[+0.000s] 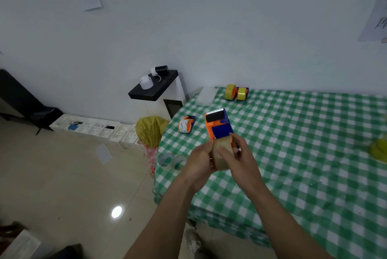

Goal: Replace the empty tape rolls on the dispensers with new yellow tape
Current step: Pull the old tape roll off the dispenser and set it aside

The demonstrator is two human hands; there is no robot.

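Glossy translucent tape roll, matt orange-and-blue plastic dispenser, checked cloth table cover, glossy floor tiles.

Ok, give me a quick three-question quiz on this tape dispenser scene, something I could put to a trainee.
1. True or false: the left hand and the right hand are both on the orange and blue dispenser and its roll.
2. Multiple choice: where do the yellow tape rolls sit? A. at the far edge of the checked tablecloth, near the wall. B. on the floor. C. on the black shelf.
3. Fill in: seen from the head camera, the smaller dispenser lies on the table to the ___ of the held one.

Key: 1 true; 2 A; 3 left.
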